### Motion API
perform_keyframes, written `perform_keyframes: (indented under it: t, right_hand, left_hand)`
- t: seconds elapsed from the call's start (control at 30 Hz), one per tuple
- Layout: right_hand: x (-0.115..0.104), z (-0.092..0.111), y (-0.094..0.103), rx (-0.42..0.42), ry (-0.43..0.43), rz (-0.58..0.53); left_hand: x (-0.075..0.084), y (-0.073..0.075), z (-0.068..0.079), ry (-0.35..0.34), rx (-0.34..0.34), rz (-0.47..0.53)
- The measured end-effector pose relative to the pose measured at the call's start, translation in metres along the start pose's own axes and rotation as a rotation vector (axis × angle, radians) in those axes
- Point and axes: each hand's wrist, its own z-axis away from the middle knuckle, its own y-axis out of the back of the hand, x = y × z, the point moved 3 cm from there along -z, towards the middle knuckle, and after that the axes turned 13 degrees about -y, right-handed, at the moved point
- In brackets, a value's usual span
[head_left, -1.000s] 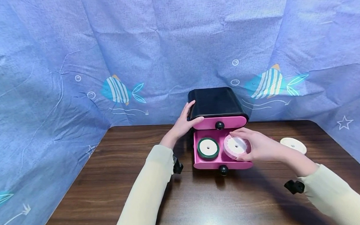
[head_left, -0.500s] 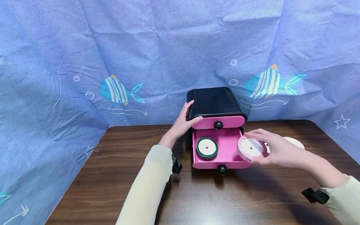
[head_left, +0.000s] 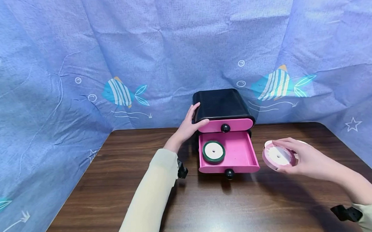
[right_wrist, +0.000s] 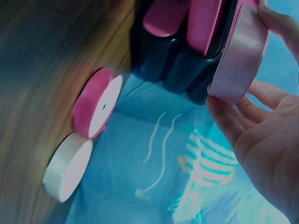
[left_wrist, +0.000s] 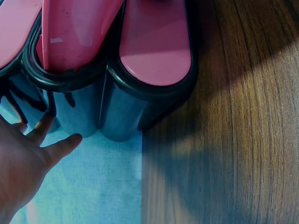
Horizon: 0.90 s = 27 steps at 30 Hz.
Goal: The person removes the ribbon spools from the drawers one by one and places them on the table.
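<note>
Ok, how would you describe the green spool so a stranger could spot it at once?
On the wooden table stands a black cabinet. In its open pink drawer, the green spool lies toward the left in the head view. Its dark green edge sets it apart from the pink spool in the right hand.

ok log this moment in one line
left hand: against cabinet; right hand: holds pale pink spool; middle drawer: open, green spool inside; table: hot pink spool, white spool

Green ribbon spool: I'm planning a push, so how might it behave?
Lying flat and low, the green ribbon spool would probably slide rather than tip. Being round, it could roll if stood on edge.
</note>
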Motion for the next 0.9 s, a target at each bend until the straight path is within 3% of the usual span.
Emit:
perform_keyframes:
  t: [0.4, 0.7, 0.9]
  right_hand:
    - [0.035, 0.020, -0.007, 0.037, -0.045, 0.023]
    - [0.053, 0.025, -0.024, -0.052, -0.122, 0.039]
    - [0.062, 0.025, -0.036, -0.094, -0.121, 0.042]
  left_hand:
    - [-0.001, 0.000, 0.000, 0.003, -0.009, 0.000]
    - [-0.001, 0.000, -0.001, 0.000, 0.001, -0.005]
    - [-0.001, 0.000, 0.000, 0.004, -0.003, -0.010]
